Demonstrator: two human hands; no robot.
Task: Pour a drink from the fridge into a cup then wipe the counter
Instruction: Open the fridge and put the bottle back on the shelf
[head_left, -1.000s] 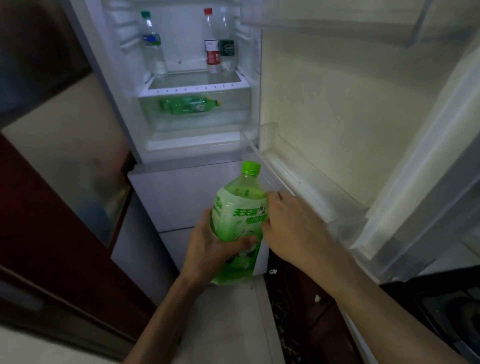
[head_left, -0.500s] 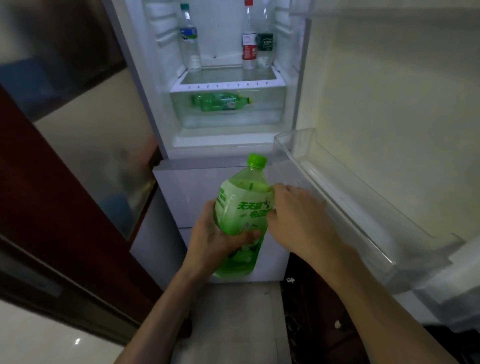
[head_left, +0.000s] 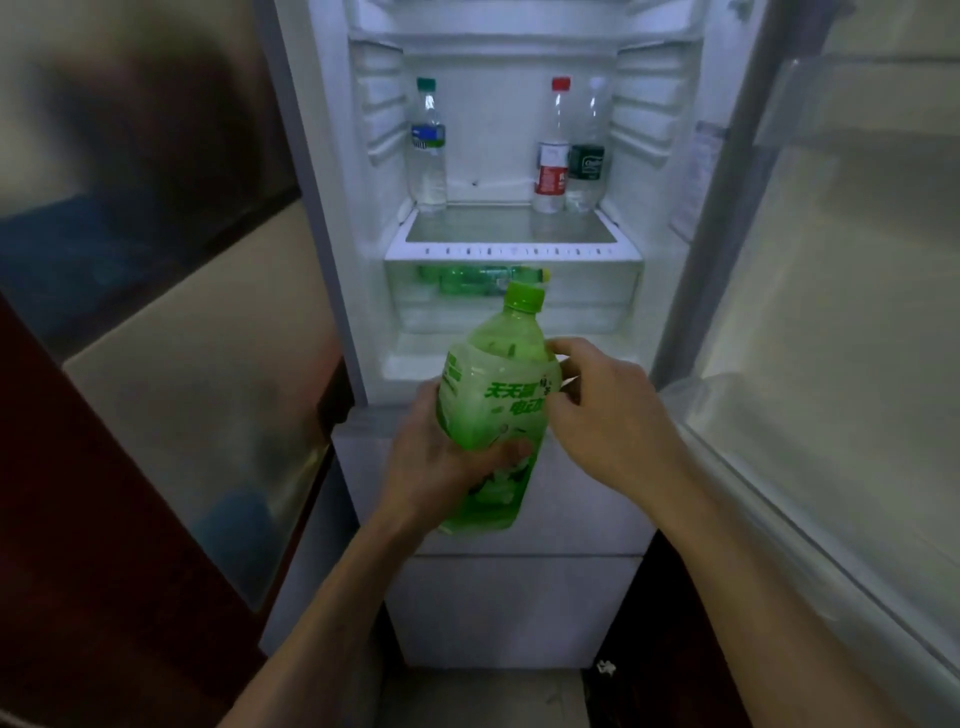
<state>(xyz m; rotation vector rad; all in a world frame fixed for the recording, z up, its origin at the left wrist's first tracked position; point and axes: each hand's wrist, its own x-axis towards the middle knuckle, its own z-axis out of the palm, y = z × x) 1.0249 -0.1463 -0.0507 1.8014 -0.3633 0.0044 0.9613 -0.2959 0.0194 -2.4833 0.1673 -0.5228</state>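
In the head view my left hand (head_left: 441, 467) grips the green plastic drink bottle with a green screw cap (head_left: 493, 405) around its lower half, as a second ago, but the bottle is now lifted higher, in front of the open white fridge (head_left: 493, 156). My right hand (head_left: 608, 415) has climbed from the label up to the shoulder of the bottle, with the fingers curled on it. I judge that the drink is already taken out, while closing the fridge door (head_left: 831, 312), pouring and wiping are not yet done.

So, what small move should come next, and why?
Probably free the right hand and swing the white fridge door shut: the left hand grips the green plastic bottle round its middle, and the door stands wide open.
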